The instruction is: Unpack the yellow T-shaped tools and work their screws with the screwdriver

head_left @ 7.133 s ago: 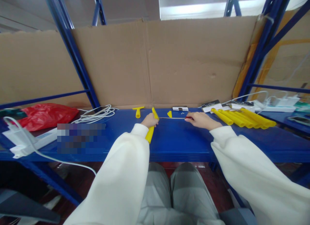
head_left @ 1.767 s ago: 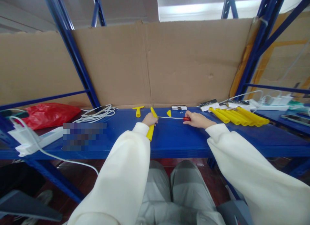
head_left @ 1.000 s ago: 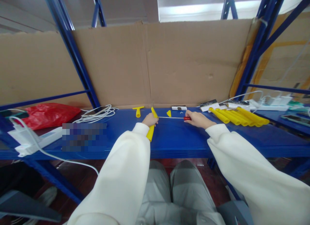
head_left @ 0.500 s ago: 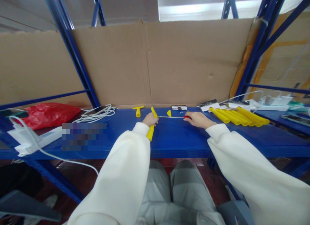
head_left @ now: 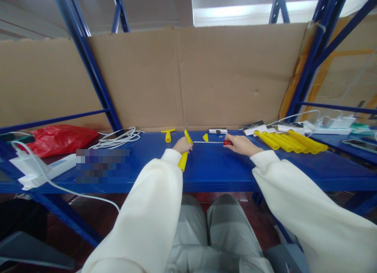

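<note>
The yellow plastic handle (head_left: 182, 163) is gripped by the fingers of the left hand (head_left: 180, 145); the red-handled screwdriver (head_left: 207, 142) is held in the fingers of the right hand (head_left: 241, 144), its shaft pointed at the left fingers. The tip could be deflected into those fingers if the shaft is angled or the handle is rolled. Tiny pale bits (head_left: 220, 137), just beyond the right fingertips, could be scattered by a knock. The handle is seen as smooth, bright yellow and elongated, exposed on both sides of the left fingers; the tip's contact point cannot be made out.
</note>
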`<act>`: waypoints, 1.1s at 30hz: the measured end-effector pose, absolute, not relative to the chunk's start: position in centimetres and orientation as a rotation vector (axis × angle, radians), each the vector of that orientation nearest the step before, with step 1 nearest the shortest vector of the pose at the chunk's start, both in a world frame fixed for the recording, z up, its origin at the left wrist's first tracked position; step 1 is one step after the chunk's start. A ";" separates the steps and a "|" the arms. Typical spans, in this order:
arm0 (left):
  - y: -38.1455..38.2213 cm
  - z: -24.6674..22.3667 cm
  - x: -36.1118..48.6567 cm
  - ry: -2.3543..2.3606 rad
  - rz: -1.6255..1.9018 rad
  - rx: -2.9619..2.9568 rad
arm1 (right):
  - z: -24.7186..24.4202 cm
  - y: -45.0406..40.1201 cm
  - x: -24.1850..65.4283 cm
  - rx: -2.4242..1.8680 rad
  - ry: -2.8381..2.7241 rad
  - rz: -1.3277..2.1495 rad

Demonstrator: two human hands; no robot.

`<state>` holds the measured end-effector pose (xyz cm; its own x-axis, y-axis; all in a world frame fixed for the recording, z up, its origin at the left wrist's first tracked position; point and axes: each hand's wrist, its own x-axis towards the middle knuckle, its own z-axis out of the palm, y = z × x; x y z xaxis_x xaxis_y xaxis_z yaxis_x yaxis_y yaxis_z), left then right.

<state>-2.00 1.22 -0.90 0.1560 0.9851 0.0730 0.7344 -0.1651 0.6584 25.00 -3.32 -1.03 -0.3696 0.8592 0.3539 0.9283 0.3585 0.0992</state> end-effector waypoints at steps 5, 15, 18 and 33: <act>1.1 -0.9 -2.0 1.624 0.692 1.959 | -0.8 -3.6 24.9 -1.638 -2.398 -0.408; 1.4 -0.9 -1.9 1.612 0.709 1.923 | -1.0 -3.2 25.1 -1.636 -2.414 -0.387; 1.1 -0.8 -1.8 1.617 0.719 1.902 | -1.1 -3.1 25.2 -1.628 -2.417 -0.371; 0.4 -0.4 -1.3 1.631 0.806 1.711 | -1.2 -2.5 25.6 -1.677 -2.352 -0.196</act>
<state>-1.26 0.42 -0.35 0.0450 0.9990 0.0060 0.6114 -0.0323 0.7907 25.59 -2.50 -1.19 -0.3090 0.9104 0.2750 0.9434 0.3301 -0.0329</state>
